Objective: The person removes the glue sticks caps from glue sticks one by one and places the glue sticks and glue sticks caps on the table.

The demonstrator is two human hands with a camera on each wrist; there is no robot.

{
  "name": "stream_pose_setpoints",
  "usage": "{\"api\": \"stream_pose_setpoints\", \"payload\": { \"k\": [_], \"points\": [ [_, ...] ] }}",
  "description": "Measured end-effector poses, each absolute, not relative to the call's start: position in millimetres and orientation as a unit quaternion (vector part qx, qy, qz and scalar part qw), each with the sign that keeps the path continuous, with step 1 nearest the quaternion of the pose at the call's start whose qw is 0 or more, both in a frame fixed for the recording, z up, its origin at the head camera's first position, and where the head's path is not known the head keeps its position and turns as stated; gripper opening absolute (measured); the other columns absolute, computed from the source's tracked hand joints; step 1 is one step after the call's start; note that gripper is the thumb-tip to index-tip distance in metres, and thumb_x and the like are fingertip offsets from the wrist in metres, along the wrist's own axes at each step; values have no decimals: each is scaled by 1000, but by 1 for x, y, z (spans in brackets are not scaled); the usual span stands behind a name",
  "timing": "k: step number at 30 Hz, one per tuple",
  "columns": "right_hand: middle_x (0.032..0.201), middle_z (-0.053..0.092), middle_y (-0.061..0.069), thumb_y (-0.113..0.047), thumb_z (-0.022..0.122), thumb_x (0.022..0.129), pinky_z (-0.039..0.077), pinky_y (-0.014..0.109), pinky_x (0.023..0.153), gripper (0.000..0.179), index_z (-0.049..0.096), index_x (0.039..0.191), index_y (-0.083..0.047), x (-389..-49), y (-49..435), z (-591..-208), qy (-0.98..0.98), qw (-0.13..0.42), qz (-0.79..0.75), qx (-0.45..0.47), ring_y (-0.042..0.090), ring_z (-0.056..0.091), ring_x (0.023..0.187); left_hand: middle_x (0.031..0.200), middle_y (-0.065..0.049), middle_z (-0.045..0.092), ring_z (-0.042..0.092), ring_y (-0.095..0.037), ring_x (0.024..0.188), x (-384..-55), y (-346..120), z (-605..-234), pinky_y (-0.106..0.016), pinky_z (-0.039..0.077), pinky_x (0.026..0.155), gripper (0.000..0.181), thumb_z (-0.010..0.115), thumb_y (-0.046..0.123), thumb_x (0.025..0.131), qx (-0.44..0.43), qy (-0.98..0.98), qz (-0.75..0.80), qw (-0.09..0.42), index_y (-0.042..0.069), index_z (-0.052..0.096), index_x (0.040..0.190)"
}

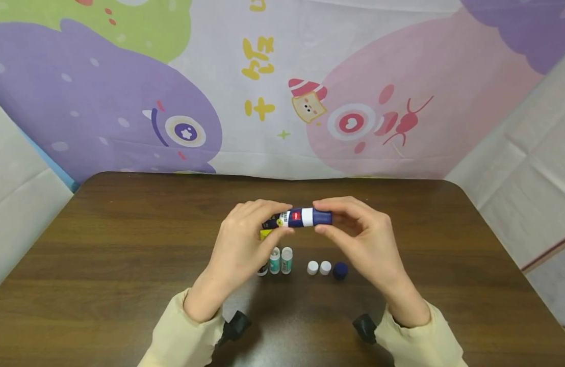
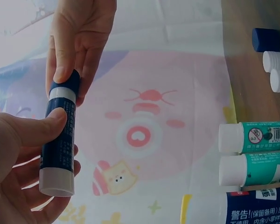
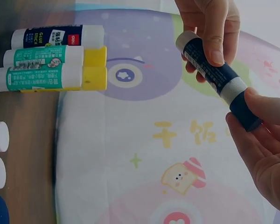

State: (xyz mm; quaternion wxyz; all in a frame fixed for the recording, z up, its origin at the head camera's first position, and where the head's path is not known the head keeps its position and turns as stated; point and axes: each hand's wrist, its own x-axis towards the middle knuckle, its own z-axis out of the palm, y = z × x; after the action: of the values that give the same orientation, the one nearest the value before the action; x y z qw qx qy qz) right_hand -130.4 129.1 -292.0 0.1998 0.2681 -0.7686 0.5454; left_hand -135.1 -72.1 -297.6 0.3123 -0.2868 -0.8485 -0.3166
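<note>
In the head view, a navy glue stick (image 1: 295,217) with a white band lies level in the air above the table. My left hand (image 1: 243,237) grips its body between thumb and fingers. Its navy cap (image 1: 323,218) is pinched by the thumb and fingers of my right hand (image 1: 367,239). The cap sits on the stick's end, against the white band. The right wrist view shows the stick's white base (image 3: 185,41) at the other end, beyond the left thumb.
Below my hands, two uncapped teal glue sticks (image 1: 286,261) (image 3: 44,77) stand beside another navy glue stick (image 3: 56,36). Something yellow (image 3: 95,77) is behind them. To their right are two white caps (image 1: 312,268) and a navy cap (image 1: 340,271) on the wooden table (image 1: 126,265). A printed cloth (image 1: 273,153) hangs behind.
</note>
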Motion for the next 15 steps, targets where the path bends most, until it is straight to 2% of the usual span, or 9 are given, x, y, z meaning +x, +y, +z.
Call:
{"api": "stream_pose_setpoints", "payload": {
  "k": [4,11,15],
  "points": [
    [98,66,5,3,73,70,51,25,76,34,67,102,-3,-131,132,-292,-773,209,537,264,10,62,88,92,1,67,58,-13,76,-136,-75,-297,-28,43,70,34,78,19,70,-271,-849,-329,314,11,66,101],
    [97,67,2,-1,73,71,51,22,75,32,68,102,-9,-134,134,-293,-793,219,513,244,9,62,85,92,-2,68,50,-10,64,-137,-80,-296,-25,38,55,34,77,18,72,-222,-854,-363,299,10,66,104],
    [97,67,1,-4,73,72,51,20,75,31,68,102,-10,-138,137,-295,-811,217,492,229,9,62,85,97,-2,66,52,-10,68,-138,-82,-296,-25,40,57,36,74,13,75,-203,-849,-395,286,11,64,109]
  ]
}}
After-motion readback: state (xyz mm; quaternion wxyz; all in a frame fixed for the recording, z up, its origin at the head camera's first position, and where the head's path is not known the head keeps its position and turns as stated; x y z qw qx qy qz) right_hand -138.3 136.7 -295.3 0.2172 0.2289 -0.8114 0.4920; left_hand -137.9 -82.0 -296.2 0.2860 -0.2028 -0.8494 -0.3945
